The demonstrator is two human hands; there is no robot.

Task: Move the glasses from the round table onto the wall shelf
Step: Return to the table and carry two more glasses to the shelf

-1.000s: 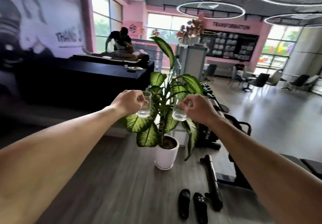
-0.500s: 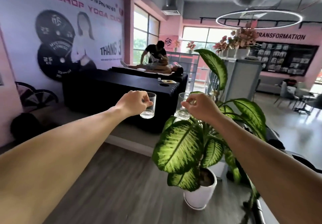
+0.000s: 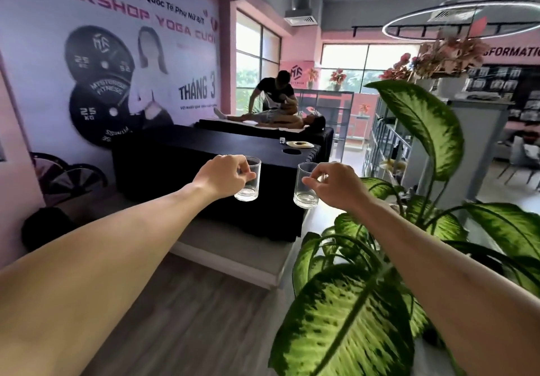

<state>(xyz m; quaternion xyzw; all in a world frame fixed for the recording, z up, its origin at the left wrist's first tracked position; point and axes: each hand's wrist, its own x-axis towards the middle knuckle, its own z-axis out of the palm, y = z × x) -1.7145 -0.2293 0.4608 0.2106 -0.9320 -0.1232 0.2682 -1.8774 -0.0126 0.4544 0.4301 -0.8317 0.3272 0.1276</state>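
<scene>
Both my arms are stretched out in front of me, each carrying a small clear glass held upright in the air. My left hand (image 3: 223, 175) grips the left glass (image 3: 249, 184) by its side near the rim. My right hand (image 3: 336, 184) pinches the right glass (image 3: 304, 190) at its upper edge. Both glasses look empty and hang about a hand's width apart. Neither the round table nor a wall shelf is in sight.
A big potted plant (image 3: 380, 273) with spotted green leaves stands close at my right, under my right arm. A black draped table (image 3: 187, 165) on a low platform lies ahead. Two people are at a far black bench (image 3: 274, 103). An open grey shelving unit (image 3: 388, 138) stands ahead right.
My view has swung left and moved forward. The plant has slid from the middle to the lower right, and the black table and wall poster have come closer. Both hands keep their hold.
</scene>
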